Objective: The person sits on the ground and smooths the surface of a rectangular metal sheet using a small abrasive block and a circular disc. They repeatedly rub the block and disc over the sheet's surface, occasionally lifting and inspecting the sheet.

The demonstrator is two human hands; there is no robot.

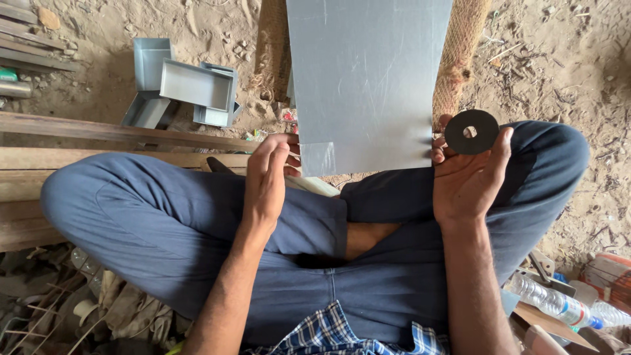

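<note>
A flat grey metal sheet [365, 79] stands in front of my crossed legs, its lower left corner folded over. My left hand [266, 181] pinches that lower left edge near the fold. My right hand [468, 181] is palm up at the sheet's lower right corner, fingertips touching the edge. A black round disc with a centre hole [472, 131] rests between its thumb and fingers.
Several folded grey metal trays [187, 89] lie on the sandy ground at the upper left. Wooden planks [98, 141] run along the left. A woven mat [460, 56] lies under the sheet. Plastic bottles [559, 306] and scraps sit at the lower right.
</note>
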